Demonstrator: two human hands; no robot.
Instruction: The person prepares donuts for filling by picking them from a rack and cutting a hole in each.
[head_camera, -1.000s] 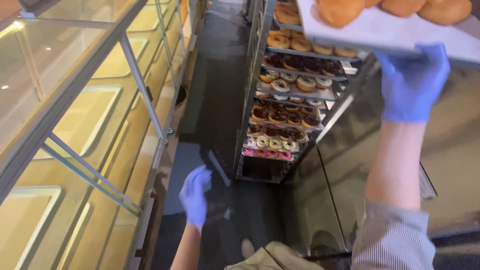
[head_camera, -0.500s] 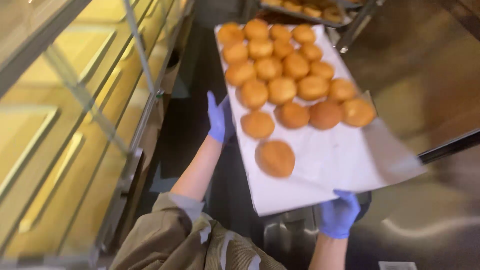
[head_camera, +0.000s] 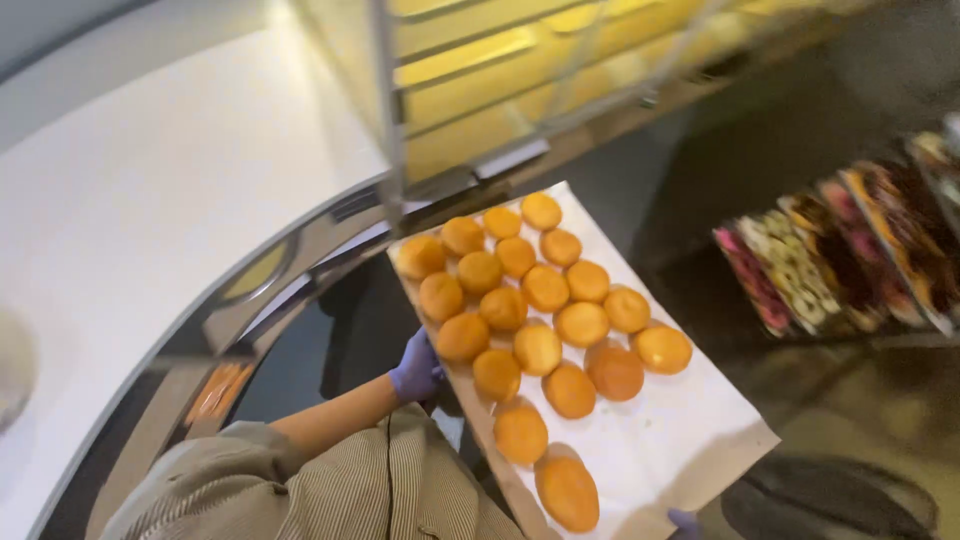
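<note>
A paper-lined tray (head_camera: 690, 440) of golden unglazed doughnuts (head_camera: 545, 345) is being gripped at opposite edges by blue-gloved left hand (head_camera: 416, 368) and right hand (head_camera: 684, 522).

Left hand (head_camera: 417, 368) in a thin blue glove, smooth and rubbery, gripping the edge of the tray (head_camera: 470, 405), which is lined with matt white paper (head_camera: 665, 440). On the paper, round buns (head_camera: 545, 345), golden-brown with a dull, soft sheen. Right hand (head_camera: 684, 522) barely shows at the tray's near corner, same blue glove. Sleeve (head_camera: 330, 480) behind the left hand is ribbed, striped cloth, matt. Left of that hand, a curved polished metal rim (head_camera: 250, 300), glossy and reflective, beside a smooth white countertop (head_camera: 150, 190).
</note>
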